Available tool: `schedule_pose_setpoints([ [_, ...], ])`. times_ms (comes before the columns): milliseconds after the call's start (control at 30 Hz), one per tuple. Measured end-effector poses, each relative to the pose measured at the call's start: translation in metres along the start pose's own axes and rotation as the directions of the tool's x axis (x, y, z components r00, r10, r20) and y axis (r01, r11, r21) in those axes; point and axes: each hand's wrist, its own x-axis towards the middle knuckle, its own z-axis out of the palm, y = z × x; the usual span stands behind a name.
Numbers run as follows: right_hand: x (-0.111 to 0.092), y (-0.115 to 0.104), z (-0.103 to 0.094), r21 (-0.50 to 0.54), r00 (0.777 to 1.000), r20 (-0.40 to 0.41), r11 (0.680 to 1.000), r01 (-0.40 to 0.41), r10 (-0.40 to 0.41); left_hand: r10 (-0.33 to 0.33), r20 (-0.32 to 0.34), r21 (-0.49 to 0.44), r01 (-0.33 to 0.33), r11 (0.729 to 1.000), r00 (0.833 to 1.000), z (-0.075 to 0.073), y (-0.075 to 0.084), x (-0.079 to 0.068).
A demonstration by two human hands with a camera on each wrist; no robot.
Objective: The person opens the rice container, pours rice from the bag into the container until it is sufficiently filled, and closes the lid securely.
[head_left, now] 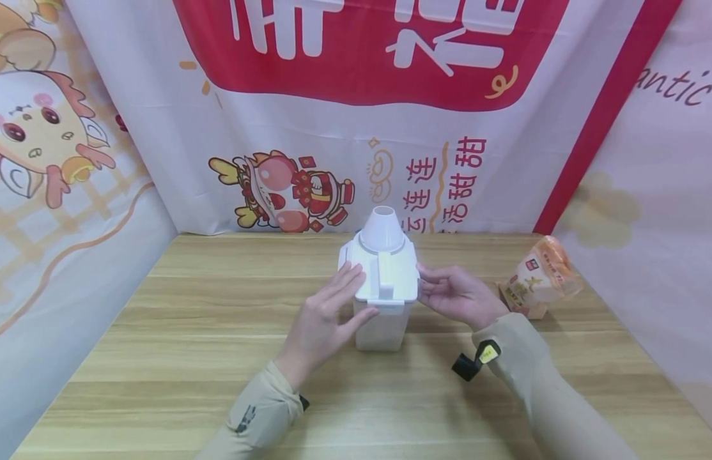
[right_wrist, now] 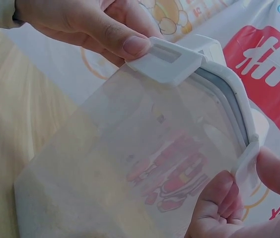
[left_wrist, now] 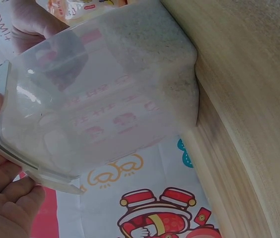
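A tall translucent storage container [head_left: 378,332] stands upright on the wooden table, with whitish grains [left_wrist: 147,42] in its lower part. Its white lid [head_left: 362,273] carries a white cone-shaped cup [head_left: 382,230] at the far end. My left hand [head_left: 324,314] spans the lid's near left corner, its thumb on the front latch [right_wrist: 165,60] and its fingers by the left side latch [left_wrist: 55,181], which sticks outward. On the opposite side, my right hand [head_left: 456,295] pinches the right side latch [right_wrist: 247,169] between thumb and curled fingers.
An orange and white printed bag [head_left: 537,275] leans at the table's right side, beyond my right wrist. Printed cloth [head_left: 310,134] hangs behind the table [head_left: 229,306] and along both sides. A small black device [head_left: 468,365] juts from my right cuff.
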Motion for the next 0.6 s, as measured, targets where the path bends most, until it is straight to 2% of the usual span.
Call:
schedule_pose_setpoints([
  [600, 0.0021, 0.0006, -0.0029, 0.015, 1.0, 0.008, 1.0, 0.002, -0.003, 0.037, -0.03, 0.001, -0.037, 0.999, 0.999, 0.0013, -0.0006, 0.0012],
])
